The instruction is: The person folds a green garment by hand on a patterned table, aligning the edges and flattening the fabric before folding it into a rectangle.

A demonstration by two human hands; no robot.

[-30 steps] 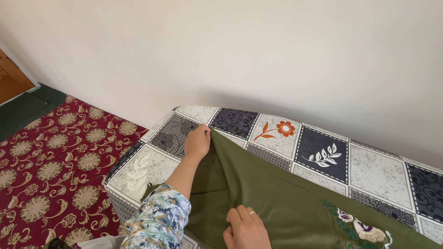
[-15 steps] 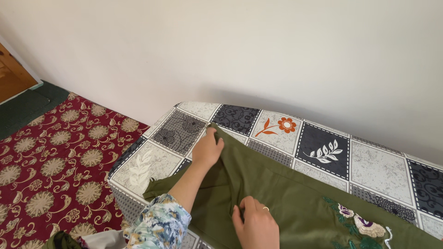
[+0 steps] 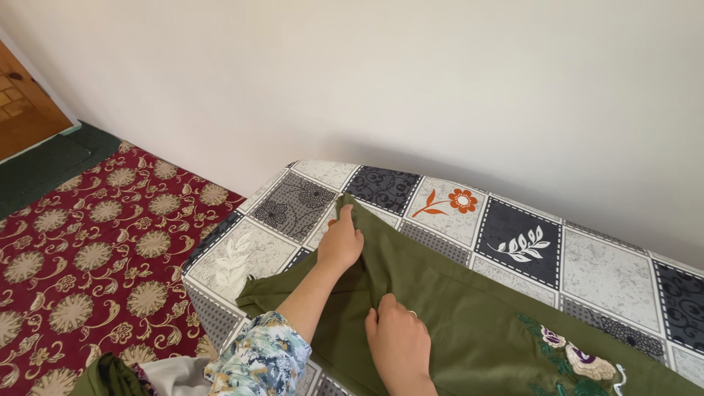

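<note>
**A:** ok head cam, only view we're getting. Comparing w/ the pics a sec back: left hand (image 3: 339, 242) is coming down. It was holding the far corner of the green cloth (image 3: 440, 308) up off the bed, now that corner is lying flat on the patchwork bedcover (image 3: 513, 242). Fingers are curling over the edge, pinching the corner, so closed on fabric, not spread.

**B:** and the right hand (image 3: 396, 341)?

**A:** sliding fwd a bit toward the left one. Fingers are bunching a fold of the same cloth, looks like a closed pinch, thumb side mostly hidden tho. Ring's showing on one finger.

**B:** so meaning what for the work?

**A:** imo the cloth is getting laid out and smoothed; the lifted bit is already down, the middle crease is still puckering btwn both hands.

**B:** where's the cloth sitting?

**A:** spreading across the near part of the bed, embroidered flowers (image 3: 576, 356) at the lower right end.

**B:** room?

**A:** bed is butting against a plain white wall (image 3: 367, 81). Red carpet w/ gold florals (image 3: 95, 249) lying left of it, dark green mat (image 3: 51, 165) beyond, wooden door (image 3: 18, 110) peeking in top left.
</note>
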